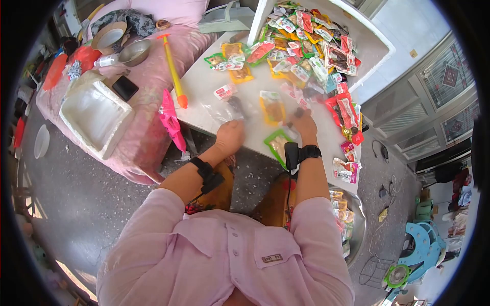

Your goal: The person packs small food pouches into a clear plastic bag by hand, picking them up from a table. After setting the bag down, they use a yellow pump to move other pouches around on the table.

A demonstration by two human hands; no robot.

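Note:
My left hand (231, 136) is closed at the table's near edge, on the edge of a clear plastic bag (215, 110). Inside or behind that bag shows a dark, blurred item. Farther right, my right hand (304, 124) has its fingers pressed together on something small and dark that I cannot make out. Between the hands lies a yellow-edged food packet (273, 108). A green-edged packet (278, 145) sits at the near edge, just left of my right wrist. Behind the bag is a small red and white packet (225, 91).
A white foam box (375, 40) spills many colourful packets onto the white table (196, 76). Red packets (345, 115) lie at the right. A metal basin (361, 211) of packets stands below. On the pink bed are a foam tray (94, 120) and a yellow pump (173, 71).

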